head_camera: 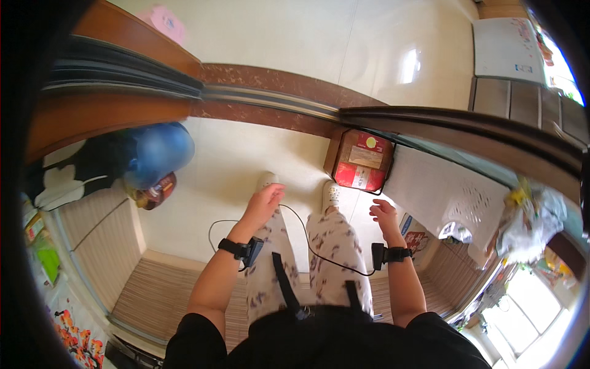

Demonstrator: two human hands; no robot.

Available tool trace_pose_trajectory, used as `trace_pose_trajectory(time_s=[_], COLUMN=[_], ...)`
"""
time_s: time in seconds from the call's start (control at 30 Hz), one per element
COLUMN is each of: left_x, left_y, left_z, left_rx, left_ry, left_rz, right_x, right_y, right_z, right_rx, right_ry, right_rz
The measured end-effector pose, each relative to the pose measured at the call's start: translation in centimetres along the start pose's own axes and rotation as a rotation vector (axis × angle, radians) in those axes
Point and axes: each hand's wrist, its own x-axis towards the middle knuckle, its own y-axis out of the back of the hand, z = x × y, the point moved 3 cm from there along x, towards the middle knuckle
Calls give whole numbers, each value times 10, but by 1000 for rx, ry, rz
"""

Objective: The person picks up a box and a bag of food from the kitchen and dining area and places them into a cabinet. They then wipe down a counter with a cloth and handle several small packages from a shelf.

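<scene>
My left hand point(267, 203) hangs in the air above the light floor tiles and my left shoe point(268, 179). Its fingers are loosely bent, with nothing visible in them. On the other side, my right hand point(384, 215) is held over the floor with its fingers half curled and slightly apart, also without an object. The thing nearest to it is a red and brown carton point(362, 161) that bears writing, just beyond its fingertips and apart from them. My right shoe point(332, 193) stands close to that carton. Both wrists carry black strapped devices, joined to a dark cable point(318, 253).
A brown sliding door point(461, 127) and a floor track point(272, 102) cross ahead. At left stand a blue rounded object point(163, 150) and a colourful package point(159, 193). Beside the carton is a white panel point(438, 189); plastic bags point(530, 226) hang at right. Striped cabinets point(156, 295) lie behind me.
</scene>
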Motion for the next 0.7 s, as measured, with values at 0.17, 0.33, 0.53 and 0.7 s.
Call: trace_pose_trajectory(time_s=[0.17, 0.33, 0.53, 0.7], left_x=[92, 169, 211, 213], left_y=[-97, -189, -241, -250], left_z=[-70, -113, -133, -128], left_rx=[10, 88, 172, 230], left_ry=[2, 87, -11, -24], left_rz=[-72, -119, 185, 221], right_x=[123, 218, 246, 249], right_y=[36, 70, 51, 38], right_z=[81, 131, 141, 141], right_rx=[-29, -48, -210, -481], right_ry=[-212, -186, -85, -122], right_rz=[128, 336, 281, 472])
